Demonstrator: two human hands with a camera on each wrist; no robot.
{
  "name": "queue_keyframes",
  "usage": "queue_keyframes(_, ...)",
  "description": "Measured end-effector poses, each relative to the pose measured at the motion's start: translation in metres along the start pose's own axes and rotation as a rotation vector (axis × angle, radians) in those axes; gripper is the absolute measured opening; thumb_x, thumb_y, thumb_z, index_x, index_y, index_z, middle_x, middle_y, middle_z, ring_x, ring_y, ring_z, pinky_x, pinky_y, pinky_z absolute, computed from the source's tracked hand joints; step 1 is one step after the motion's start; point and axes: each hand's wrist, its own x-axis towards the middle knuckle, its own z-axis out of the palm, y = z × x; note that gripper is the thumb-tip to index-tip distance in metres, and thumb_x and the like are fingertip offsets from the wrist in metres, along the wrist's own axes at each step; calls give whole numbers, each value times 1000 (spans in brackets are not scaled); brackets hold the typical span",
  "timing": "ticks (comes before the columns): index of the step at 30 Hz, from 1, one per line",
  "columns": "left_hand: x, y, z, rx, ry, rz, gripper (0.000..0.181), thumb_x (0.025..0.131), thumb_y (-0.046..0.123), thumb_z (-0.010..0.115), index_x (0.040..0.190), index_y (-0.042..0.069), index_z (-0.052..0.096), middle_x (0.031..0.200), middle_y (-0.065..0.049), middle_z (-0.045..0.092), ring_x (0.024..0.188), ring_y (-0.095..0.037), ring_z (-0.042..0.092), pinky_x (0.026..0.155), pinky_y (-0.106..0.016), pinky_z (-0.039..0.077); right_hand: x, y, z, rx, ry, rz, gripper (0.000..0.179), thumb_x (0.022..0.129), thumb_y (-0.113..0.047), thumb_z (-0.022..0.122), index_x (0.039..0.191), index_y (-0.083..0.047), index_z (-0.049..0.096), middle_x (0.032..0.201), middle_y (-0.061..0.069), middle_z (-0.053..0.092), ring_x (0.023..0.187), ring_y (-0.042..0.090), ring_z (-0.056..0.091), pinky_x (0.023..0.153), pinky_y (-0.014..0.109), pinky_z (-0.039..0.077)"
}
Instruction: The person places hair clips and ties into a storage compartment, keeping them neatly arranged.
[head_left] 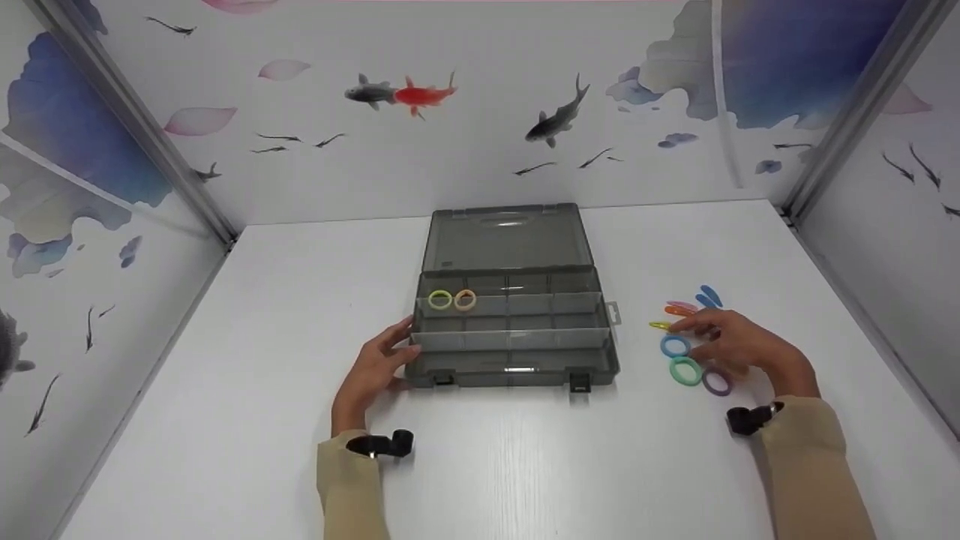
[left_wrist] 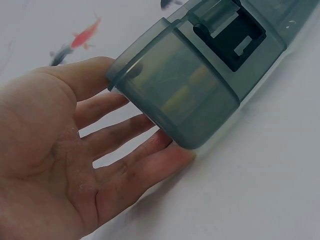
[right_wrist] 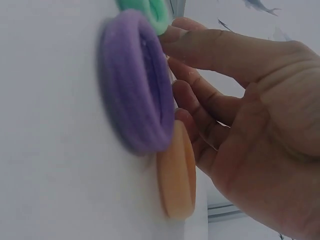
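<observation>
An open grey clear plastic compartment box (head_left: 512, 377) stands mid-table, its lid (head_left: 510, 241) laid back. Its back-left compartments show a yellow-green hair tie (head_left: 440, 300) and a peach hair tie (head_left: 465, 301). My left hand (head_left: 373, 373) rests against the box's left end, thumb at the rim and fairly straight fingers along the wall. On the right, my right hand (head_left: 739, 341) hovers low with loosely bent fingers, index fingertip at a yellow hair clip (head_left: 660, 325), thumb beside a blue hair tie (head_left: 675, 346). Below lie green (head_left: 685, 371) and purple (right_wrist: 132, 85) hair ties; an orange hair tie (right_wrist: 176, 175) sits under the palm.
Beyond my right fingers lie an orange hair clip (head_left: 680, 310), a pink hair clip (head_left: 681, 304) and blue hair clips (head_left: 711, 296). White panels printed with fish (head_left: 556, 120) wall the table (head_left: 480, 465) at the back and both sides.
</observation>
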Motion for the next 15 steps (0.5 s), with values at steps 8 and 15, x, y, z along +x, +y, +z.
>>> queue_keyframes(8,0,0,0,5,5,-14,62,98,25,66,154,26,41,161,-11,37,142,-41,44,82,-48,59,0,-6,3,4,-23,26,44,90,-16,72,134,-18,65,146,24,42,122,41,42,85,39,49)
queue_keyframes(15,-1,0,0,3,3,-10,62,97,25,67,154,26,41,160,-12,38,141,-41,45,82,-48,59,2,-10,6,6,-35,60,48,90,-19,73,138,-21,62,148,27,39,124,43,42,87,43,52)
